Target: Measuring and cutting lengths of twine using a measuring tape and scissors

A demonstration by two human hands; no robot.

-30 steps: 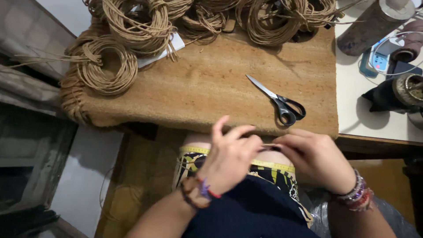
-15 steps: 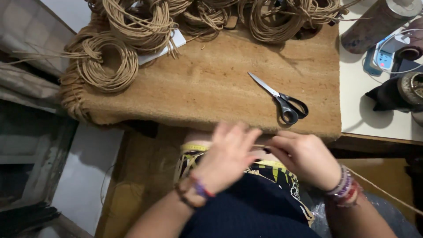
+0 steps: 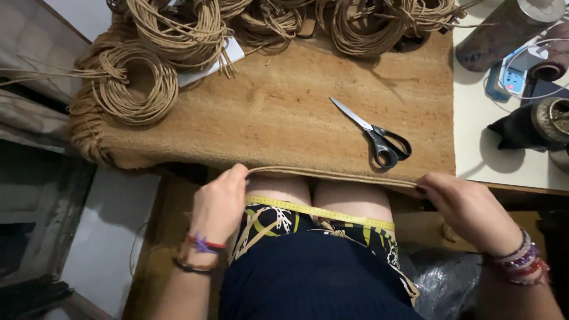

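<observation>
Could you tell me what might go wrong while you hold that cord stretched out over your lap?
The jute cord is pulled taut between the left hand and right hand; a weak grip could let an end slip. The yellow tape measure lies loose on the lap and might slide. The scissors lie close behind.

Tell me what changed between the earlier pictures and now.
The left hand and right hand, close together over the lap earlier, have moved apart, stretching a length of cord between them along the mat's edge. A yellow tape measure now shows across the lap. The scissors and cord coils lie as before.
</observation>
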